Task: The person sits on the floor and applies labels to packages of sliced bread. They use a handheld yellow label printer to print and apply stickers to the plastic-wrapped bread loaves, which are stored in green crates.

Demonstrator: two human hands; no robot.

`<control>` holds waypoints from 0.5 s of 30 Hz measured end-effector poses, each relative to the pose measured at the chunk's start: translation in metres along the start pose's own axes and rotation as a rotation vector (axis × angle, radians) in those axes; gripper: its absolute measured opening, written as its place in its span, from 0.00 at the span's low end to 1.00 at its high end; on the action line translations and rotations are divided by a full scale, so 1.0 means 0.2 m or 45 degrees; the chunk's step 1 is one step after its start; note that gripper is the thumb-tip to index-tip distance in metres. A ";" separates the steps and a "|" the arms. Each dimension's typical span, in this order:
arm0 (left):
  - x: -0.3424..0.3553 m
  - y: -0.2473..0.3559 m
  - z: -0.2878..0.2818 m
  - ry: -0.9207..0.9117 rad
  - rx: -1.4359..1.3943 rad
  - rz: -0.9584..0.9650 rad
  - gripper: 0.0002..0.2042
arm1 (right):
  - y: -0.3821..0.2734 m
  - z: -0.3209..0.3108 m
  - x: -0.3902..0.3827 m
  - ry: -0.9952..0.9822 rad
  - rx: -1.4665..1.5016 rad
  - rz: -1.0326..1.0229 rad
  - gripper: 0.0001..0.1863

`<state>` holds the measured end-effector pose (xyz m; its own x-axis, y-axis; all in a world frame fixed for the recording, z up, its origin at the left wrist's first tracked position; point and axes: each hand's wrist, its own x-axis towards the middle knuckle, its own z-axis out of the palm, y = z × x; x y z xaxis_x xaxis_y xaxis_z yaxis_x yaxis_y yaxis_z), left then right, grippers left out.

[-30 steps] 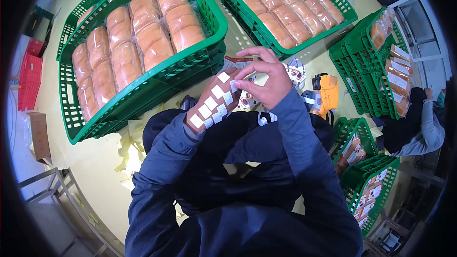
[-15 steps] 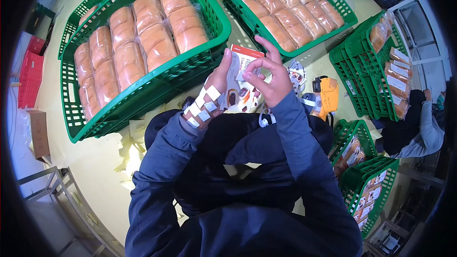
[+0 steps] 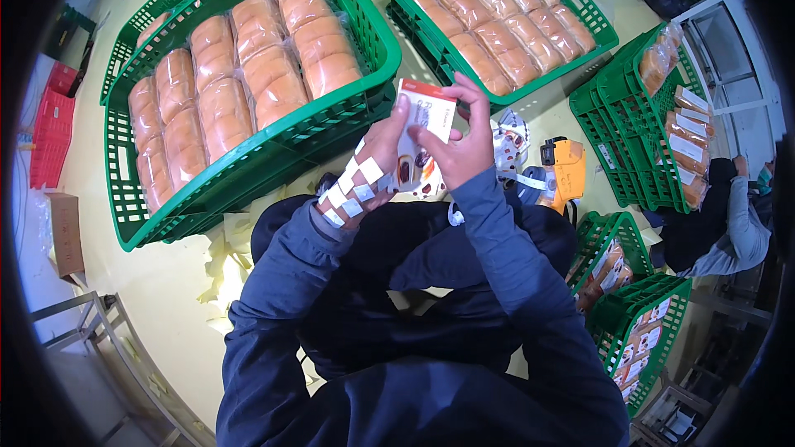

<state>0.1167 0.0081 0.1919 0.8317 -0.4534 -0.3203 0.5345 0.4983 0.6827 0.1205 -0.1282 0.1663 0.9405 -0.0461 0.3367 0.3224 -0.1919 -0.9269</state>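
Observation:
My left hand (image 3: 374,156) is closed around the left side of a stiff printed packaging label (image 3: 427,122), white with a red top strip and pictures of filled bread. Several small white stickers (image 3: 362,192) cover the back of this hand and its wrist. On the label's other side is my right hand (image 3: 469,147), its thumb pressed on the front and its fingers curled at the right edge. Whether the label is one sheet or a stack is hidden. Just beyond my right wrist lies a patterned printed wrapper roll (image 3: 512,134), beside a yellow handheld label gun (image 3: 566,169).
A large green crate (image 3: 248,167) of wrapped bread loaves stands at left front, another green crate (image 3: 556,66) beyond. Stacked green crates (image 3: 614,120) with labelled loaves are on the right, near another person's sleeve (image 3: 741,219). Paper scraps (image 3: 225,269) lie by my left knee.
My right hand has come down and in; its thumb now presses on the label's face, where before it pinched a small white sticker over it. The left hand still holds the label.

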 end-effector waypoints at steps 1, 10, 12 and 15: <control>-0.01 0.00 0.00 0.023 0.041 0.021 0.25 | 0.00 0.02 0.01 0.056 0.031 -0.009 0.26; 0.03 -0.07 -0.08 0.310 0.391 0.345 0.15 | -0.01 0.01 -0.05 0.233 0.362 0.397 0.09; 0.03 -0.07 -0.09 0.365 0.442 0.387 0.15 | 0.02 0.01 -0.06 0.185 0.333 0.407 0.09; 0.04 -0.08 -0.12 0.436 0.505 0.483 0.14 | 0.06 0.01 -0.05 0.071 0.305 0.472 0.10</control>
<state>0.1182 0.0143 0.1632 0.9878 -0.0050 -0.1557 0.1524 0.2370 0.9595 0.1159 -0.1274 0.1521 0.9922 -0.1229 -0.0232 -0.0134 0.0800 -0.9967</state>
